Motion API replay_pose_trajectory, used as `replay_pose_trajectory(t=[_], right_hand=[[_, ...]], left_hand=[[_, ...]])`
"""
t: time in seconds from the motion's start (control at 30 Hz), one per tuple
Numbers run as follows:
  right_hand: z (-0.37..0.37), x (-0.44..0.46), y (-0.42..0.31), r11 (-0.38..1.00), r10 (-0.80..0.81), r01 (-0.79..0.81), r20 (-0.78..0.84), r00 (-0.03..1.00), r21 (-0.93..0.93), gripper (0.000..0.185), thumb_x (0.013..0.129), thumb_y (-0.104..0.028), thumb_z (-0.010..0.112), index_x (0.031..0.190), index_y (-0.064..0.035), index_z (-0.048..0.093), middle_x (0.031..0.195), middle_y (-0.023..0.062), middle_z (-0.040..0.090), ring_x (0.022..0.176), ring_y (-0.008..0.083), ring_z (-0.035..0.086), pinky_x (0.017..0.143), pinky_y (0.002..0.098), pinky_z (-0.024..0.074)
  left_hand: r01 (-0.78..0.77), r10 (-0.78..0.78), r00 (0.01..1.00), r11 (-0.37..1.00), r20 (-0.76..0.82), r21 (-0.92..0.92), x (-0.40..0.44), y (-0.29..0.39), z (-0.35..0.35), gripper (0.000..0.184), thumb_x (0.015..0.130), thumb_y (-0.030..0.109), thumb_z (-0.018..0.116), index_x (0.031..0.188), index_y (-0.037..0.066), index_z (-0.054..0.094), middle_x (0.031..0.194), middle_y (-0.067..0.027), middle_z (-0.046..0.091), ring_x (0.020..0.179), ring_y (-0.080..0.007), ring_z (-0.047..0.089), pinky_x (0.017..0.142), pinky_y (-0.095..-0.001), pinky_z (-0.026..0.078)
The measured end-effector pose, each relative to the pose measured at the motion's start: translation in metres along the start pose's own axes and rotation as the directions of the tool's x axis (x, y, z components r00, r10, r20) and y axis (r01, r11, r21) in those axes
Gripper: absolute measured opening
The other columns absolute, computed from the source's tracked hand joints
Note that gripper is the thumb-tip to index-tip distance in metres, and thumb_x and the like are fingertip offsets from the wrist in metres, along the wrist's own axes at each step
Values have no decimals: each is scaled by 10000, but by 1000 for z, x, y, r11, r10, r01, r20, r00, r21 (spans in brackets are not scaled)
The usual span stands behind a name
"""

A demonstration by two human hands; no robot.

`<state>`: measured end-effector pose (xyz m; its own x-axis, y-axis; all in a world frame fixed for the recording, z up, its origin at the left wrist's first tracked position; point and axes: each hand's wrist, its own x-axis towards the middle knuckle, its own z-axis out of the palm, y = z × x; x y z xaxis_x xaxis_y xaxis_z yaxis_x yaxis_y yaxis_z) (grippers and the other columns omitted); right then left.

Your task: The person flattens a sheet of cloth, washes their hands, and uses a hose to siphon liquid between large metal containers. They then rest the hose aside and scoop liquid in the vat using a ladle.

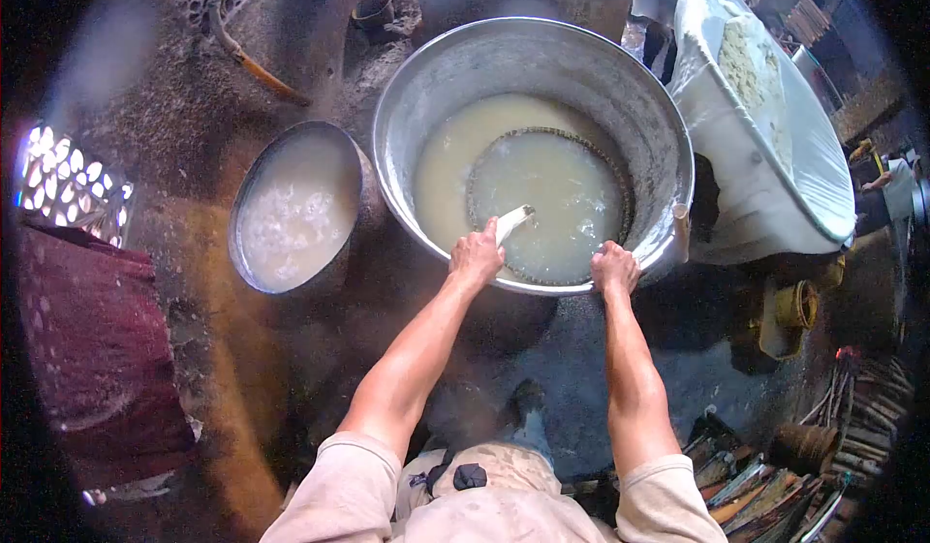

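A large metal vat (533, 39) holds cloudy, pale liquid, and a round sieve-like ring (625, 170) sits in that liquid near the vat's front. My left hand (477, 254) is closed around a white scoop or container (513, 223) over the ring's left front part. At the front right of the vat, my right hand (614, 268) is closed at the ring's edge, close to the vat's rim. Its fingertips and exact grip are too small to make out.
Left of the vat stands a metal pot (360, 189) of foamy, whitish liquid. A cloth-lined trough (809, 180) with pale curd-like material is at the right. Yellow buckets (796, 305) and sticks (867, 427) lie lower right. Another person (899, 186) stands at the far right.
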<state>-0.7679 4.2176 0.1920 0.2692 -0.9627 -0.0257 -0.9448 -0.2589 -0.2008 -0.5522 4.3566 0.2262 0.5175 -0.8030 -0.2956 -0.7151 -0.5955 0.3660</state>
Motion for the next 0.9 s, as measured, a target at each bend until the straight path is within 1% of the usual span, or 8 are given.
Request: replay_pose_trajectory(t=[0.07, 0.3, 0.33, 0.37, 0.47, 0.6, 0.83, 0.9], right_hand=[[-5, 0, -3, 999, 29, -30, 51, 998, 12, 195, 761, -203, 544, 822, -121, 711, 836, 157, 698, 836, 324, 677, 808, 435, 473], [5, 3, 4, 1000, -12, 12, 38, 999, 3, 209, 762, -205, 544, 849, -108, 706, 838, 179, 695, 836, 339, 673, 805, 431, 467], [5, 4, 4, 999, 32, -33, 76, 997, 18, 207, 767, -215, 559, 861, -127, 720, 868, 161, 697, 859, 337, 664, 864, 421, 448], [4, 2, 2, 999, 34, -35, 76, 997, 14, 207, 767, -215, 559, 861, -127, 720, 868, 161, 697, 859, 337, 664, 864, 421, 448], [6, 4, 5, 1000, -20, 20, 64, 998, 2, 211, 767, -216, 550, 848, -93, 702, 822, 176, 696, 824, 331, 678, 800, 427, 467], [0, 3, 2, 998, -38, 41, 83, 996, -45, 196, 778, -221, 552, 824, -108, 705, 807, 155, 701, 798, 306, 690, 790, 418, 464], [1, 7, 4, 998, -50, 53, 85, 995, -42, 199, 786, -229, 547, 825, -116, 706, 806, 148, 704, 799, 305, 692, 788, 418, 458], [-4, 5, 4, 999, -35, 35, 151, 988, -2, 228, 764, -222, 536, 849, -88, 700, 845, 174, 697, 844, 335, 676, 818, 448, 453]], left_hand=[[11, -11, 1000, 1000, -8, 3, -1, 5, 4, 607, 845, 265, 636, 1396, 148, 411, 955, -213, 676, 913, -391, 662, 816, -483, 531], [32, -32, 998, 999, -46, 16, 0, 7, 12, 597, 837, 266, 638, 1382, 153, 423, 950, -218, 678, 901, -398, 665, 800, -486, 538], [38, -37, 998, 999, -57, 8, 0, 7, 12, 598, 836, 265, 637, 1383, 152, 422, 950, -220, 678, 899, -399, 665, 800, -489, 538], [41, -42, 997, 999, -67, -3, -1, 6, 9, 599, 836, 264, 635, 1384, 151, 420, 949, -222, 678, 897, -401, 665, 800, -491, 538], [61, -60, 995, 998, -74, -2, 3, 5, 14, 598, 836, 269, 632, 1383, 153, 420, 941, -227, 678, 885, -408, 665, 795, -501, 536], [91, -89, 993, 996, -80, 14, 2, 7, 14, 584, 837, 274, 630, 1371, 152, 426, 927, -232, 677, 881, -415, 663, 793, -506, 533], [126, -124, 988, 992, -92, 19, 4, 9, 17, 584, 836, 278, 637, 1366, 154, 427, 936, -233, 674, 896, -418, 659, 799, -503, 533], [121, -119, 989, 993, -92, 12, 5, 9, 18, 583, 837, 283, 638, 1366, 154, 430, 930, -236, 674, 892, -422, 659, 801, -504, 532]])
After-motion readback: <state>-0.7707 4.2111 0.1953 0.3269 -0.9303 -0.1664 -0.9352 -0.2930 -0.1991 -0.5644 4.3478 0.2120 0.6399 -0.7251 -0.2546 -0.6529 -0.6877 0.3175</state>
